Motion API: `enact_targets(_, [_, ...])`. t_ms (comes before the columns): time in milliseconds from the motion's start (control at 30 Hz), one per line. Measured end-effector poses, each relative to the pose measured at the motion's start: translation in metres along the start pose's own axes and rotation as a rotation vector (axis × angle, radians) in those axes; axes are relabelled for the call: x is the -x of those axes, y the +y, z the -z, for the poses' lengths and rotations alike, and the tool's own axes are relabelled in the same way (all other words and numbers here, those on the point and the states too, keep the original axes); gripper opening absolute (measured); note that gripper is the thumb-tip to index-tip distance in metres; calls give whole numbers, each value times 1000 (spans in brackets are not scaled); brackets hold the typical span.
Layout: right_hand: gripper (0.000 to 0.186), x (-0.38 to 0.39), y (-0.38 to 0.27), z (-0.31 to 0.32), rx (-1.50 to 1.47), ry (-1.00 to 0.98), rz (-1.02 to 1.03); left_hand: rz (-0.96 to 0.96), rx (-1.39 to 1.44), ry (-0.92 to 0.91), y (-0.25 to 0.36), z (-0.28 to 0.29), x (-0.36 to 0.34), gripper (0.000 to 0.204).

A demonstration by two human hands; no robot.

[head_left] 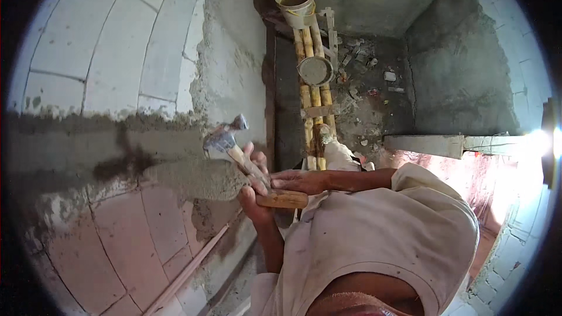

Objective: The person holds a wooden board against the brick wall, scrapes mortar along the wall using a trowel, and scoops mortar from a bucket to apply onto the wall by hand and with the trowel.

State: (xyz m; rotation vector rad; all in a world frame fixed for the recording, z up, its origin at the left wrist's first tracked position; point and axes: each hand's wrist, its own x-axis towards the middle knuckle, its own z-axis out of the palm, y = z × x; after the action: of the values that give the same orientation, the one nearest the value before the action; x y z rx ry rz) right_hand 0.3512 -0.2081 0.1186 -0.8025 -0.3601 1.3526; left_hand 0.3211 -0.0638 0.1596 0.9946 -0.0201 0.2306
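My left hand [257,184] is wrapped round a hammer [221,140] with a mortar-smeared metal head and wooden handle, held tilted close to the left wall. A second, thicker wooden handle [284,200] lies across the base of the same hand. In line with it is a grey leaf-shaped patch [199,178]; whether this is a trowel blade or mortar on the wall I cannot tell. My right hand [298,181] reaches over from the right, fingers stretched out, their tips by the lower end of the hammer handle.
Bamboo poles [313,99] tied side by side run ahead beneath me, carrying a mortar-filled pan [315,71] and a white bucket [295,6]. Rubble [360,58] litters the floor to their right. The left block wall [93,35] is partly plastered. A concrete ledge [424,145] juts at right.
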Motion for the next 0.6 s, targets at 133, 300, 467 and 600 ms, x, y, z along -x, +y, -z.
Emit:
enact_targets(133, [51,10,-24,26,83,434,424,150,-634,-42,32,-38,-55,70])
enact_targets(300, [42,53,-48,114,511,1165,180,315,-561,129,36,9,-121,43])
enact_targets(467, [35,137,-99,148,483,1394,283,-326,-1548,276,165,38,-275,38])
enact_targets(600, [39,150,-141,189,619,1429,245,-799,-2035,504,250,-43,-378,48])
